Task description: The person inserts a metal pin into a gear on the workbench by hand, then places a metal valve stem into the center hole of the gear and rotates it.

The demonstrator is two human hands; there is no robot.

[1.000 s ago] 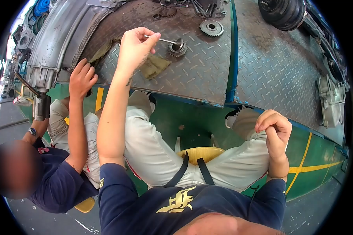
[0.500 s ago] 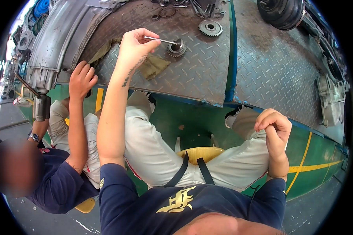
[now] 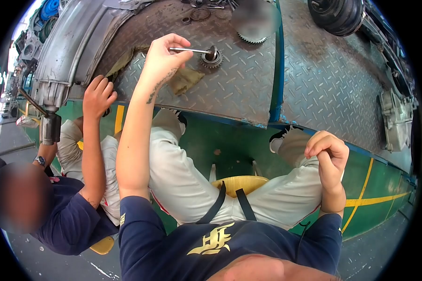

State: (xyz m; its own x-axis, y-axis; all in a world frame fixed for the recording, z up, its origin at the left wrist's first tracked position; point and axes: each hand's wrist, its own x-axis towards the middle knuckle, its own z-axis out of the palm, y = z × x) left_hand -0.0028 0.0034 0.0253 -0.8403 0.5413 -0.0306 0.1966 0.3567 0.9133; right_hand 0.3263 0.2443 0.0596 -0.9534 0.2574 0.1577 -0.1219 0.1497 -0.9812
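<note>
My left hand pinches the thin stem of an engine valve between thumb and fingers. The valve lies almost level, its wide dark head overlapping a small toothed gear on the steel plate. Under my left wrist is a crumpled olive cloth. My right hand hovers above my right thigh, fingers curled in with the thumb against them and nothing showing in it. A larger gear sits farther back, mostly covered by a blurred patch.
A big metal housing stands at the left beside a seated person, whose hand rests near its edge. Bolts and rings lie at the back. A blue divider splits the plates; a cast casing is far right.
The valve has turned a little closer to level, its head nearly in place, as my left hand shifted slightly right. A blurred patch now covers the larger gear. My right hand has stayed still.
</note>
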